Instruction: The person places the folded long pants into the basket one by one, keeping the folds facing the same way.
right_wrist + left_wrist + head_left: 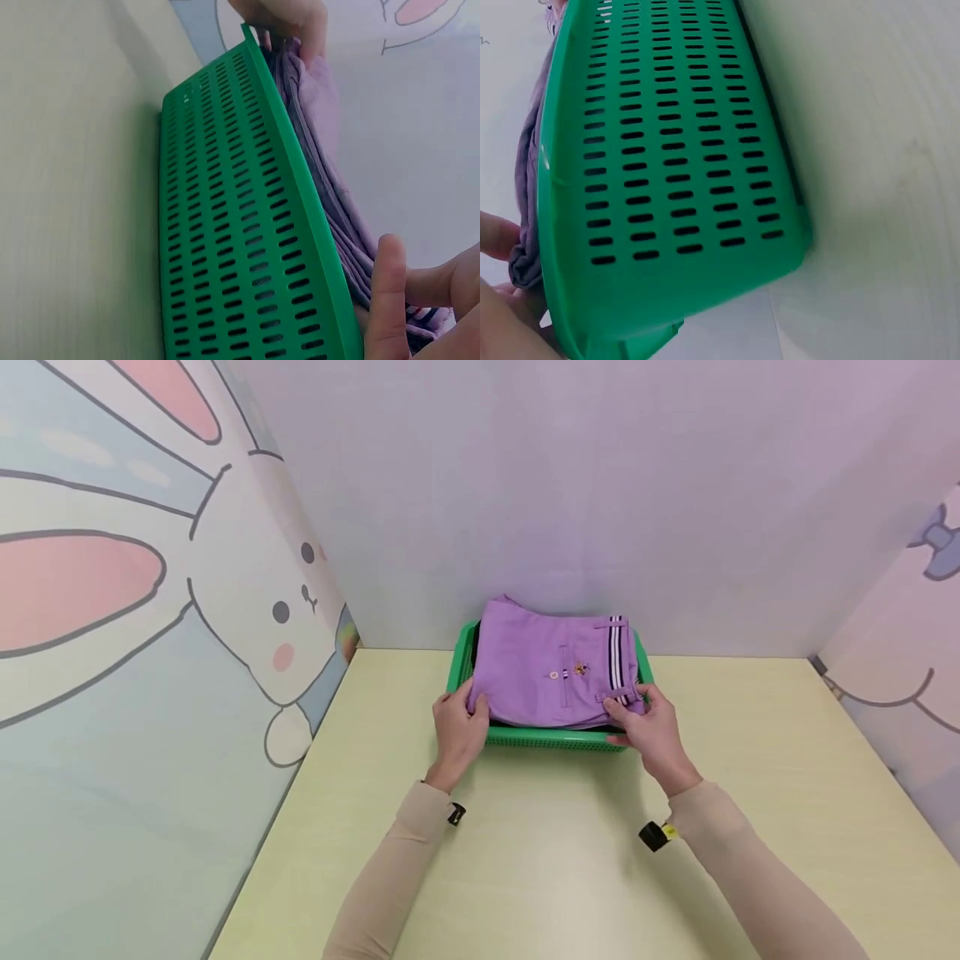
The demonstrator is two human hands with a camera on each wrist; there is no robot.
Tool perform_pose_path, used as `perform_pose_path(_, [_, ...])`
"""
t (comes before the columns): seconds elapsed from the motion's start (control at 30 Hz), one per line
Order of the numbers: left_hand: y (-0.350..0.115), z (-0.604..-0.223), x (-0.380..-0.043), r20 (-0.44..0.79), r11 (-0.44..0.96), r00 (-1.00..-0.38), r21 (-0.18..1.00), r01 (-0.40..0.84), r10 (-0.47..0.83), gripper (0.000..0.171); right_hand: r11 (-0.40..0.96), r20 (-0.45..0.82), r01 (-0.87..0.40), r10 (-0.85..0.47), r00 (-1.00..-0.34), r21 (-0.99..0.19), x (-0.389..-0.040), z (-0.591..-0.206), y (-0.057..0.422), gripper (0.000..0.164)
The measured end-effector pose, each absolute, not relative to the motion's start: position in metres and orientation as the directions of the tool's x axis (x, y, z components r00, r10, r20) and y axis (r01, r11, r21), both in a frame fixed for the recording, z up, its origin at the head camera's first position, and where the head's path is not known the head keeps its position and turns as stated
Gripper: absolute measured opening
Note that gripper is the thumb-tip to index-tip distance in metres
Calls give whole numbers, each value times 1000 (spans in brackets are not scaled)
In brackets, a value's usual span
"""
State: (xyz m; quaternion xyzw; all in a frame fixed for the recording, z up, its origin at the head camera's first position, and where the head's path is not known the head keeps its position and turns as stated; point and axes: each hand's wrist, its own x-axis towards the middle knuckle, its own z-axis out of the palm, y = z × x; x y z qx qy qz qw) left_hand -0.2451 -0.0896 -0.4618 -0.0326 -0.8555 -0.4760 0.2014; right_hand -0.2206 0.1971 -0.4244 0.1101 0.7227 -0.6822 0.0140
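Folded purple shorts (525,668) lie on top of the green plastic basket (555,739), with a striped waistband at the right and a buttoned back pocket in the middle. My left hand (459,731) pinches the near left corner of the shorts between thumb and fingers. At the waistband end, my right hand (654,735) grips the near right corner, thumb on top. In the left wrist view the fold of purple cloth (526,255) sits between the fingers, above the basket rim. Dark cloth shows beneath the shorts; most of the basket's inside is hidden.
The basket stands on a pale yellow table (540,860) close against the plain back wall (555,485). A rabbit-printed panel (247,568) borders the left side, and another printed panel (907,693) the right. Small black devices (654,836) sit at both wrists.
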Motion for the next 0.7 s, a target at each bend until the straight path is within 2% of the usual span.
perform_pose_path(0.27, [-100, -464, -243, 367, 631, -918, 751, 196, -152, 44, 212, -204, 222, 105, -973, -952, -222, -424, 205, 82])
perform_pose_path(0.37, [-103, -464, -242, 365, 660, -918, 730, 179, -154, 45, 337, -188, 211, 102, -977, -918, -221, -423, 211, 94])
perform_pose_path(0.53, [-107, -463, -241, 396, 698, -906, 691, 187, -149, 45, 627, -68, 141, 138, -988, -766, -220, -421, 216, 88])
perform_pose_path(0.7, [-110, -462, -240, 428, 740, -892, 645, 190, -144, 44, 790, 32, 121, 175, -984, -601, -219, -423, 214, 75])
